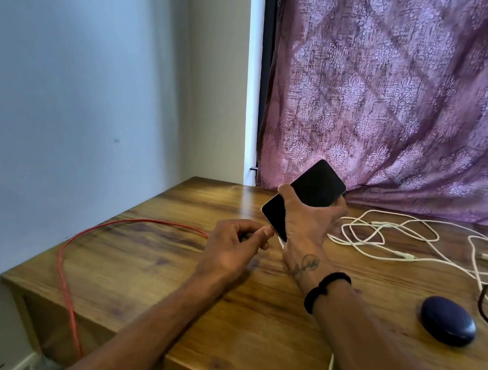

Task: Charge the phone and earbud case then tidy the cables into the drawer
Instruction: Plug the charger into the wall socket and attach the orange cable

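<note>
Gripping the phone point(315, 187), right hand point(308, 222); left hand point(233, 244) pinches red cable point(70, 256); white cables point(383, 234) beside

Above the tabletop point(142, 267) the phone point(312, 189) sits in the right hand point(308, 219), with the left hand point(236, 244) just left of its lower end. The earbud case point(447, 320) lies on the tabletop to the right, before a tangle of cables point(383, 234). Another cable point(77, 245) runs across the left side and over the front edge.

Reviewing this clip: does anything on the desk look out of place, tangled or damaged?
The white cables lie in a loose tangle on the wooden desk, right of the phone, looped over one another. A red cable hangs over the desk's left edge. No visible damage or spills; the earbud case sits closed.
</note>
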A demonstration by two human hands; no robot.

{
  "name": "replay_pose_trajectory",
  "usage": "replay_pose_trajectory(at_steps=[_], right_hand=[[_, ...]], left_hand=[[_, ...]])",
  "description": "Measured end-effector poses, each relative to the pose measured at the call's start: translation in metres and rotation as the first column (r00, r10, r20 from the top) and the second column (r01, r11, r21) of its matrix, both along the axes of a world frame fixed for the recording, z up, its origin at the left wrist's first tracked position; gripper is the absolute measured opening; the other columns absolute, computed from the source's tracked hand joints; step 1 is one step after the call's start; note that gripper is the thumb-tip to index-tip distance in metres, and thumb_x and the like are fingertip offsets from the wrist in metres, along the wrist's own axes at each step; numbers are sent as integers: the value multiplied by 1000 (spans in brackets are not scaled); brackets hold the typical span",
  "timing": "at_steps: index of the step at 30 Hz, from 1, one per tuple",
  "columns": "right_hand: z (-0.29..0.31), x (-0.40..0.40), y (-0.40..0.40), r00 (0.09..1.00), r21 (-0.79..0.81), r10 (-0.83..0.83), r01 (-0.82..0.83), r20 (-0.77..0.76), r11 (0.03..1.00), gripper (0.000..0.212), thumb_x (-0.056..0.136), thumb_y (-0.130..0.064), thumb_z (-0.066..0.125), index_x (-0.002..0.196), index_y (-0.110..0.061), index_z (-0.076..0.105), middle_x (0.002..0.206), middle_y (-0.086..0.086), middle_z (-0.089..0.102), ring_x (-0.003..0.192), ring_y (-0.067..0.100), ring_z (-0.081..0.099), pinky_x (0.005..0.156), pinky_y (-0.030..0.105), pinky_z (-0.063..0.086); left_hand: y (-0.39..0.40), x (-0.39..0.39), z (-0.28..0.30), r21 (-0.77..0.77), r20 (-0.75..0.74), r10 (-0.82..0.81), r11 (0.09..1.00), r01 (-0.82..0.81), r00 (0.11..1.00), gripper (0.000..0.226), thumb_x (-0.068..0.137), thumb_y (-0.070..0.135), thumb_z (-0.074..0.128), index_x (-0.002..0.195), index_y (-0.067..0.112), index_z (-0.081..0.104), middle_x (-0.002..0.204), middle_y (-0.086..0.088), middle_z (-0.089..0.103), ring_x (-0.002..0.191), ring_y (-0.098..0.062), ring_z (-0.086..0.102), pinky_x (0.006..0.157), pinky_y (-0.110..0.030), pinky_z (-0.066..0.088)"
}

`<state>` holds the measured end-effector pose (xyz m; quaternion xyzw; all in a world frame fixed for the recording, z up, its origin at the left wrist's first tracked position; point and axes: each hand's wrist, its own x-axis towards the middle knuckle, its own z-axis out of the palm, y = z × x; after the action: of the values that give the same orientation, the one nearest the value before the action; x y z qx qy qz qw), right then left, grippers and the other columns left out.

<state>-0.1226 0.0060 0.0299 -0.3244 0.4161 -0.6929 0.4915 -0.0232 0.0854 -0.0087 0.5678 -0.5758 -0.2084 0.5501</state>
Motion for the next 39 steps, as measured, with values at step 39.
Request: replay_pose_trajectory(at_steps=[39], right_hand=[[-3, 6, -4, 962, 250, 21, -92, 274, 964, 100, 60, -27, 94, 135, -20, 28, 98, 4, 54, 93, 29, 66, 85, 51, 61]], left_hand=[[7, -4, 1, -187, 183, 51, 982, -16, 982, 18, 102, 33, 59, 104, 31, 76, 89, 25, 71, 88, 4, 64, 73, -9, 48]])
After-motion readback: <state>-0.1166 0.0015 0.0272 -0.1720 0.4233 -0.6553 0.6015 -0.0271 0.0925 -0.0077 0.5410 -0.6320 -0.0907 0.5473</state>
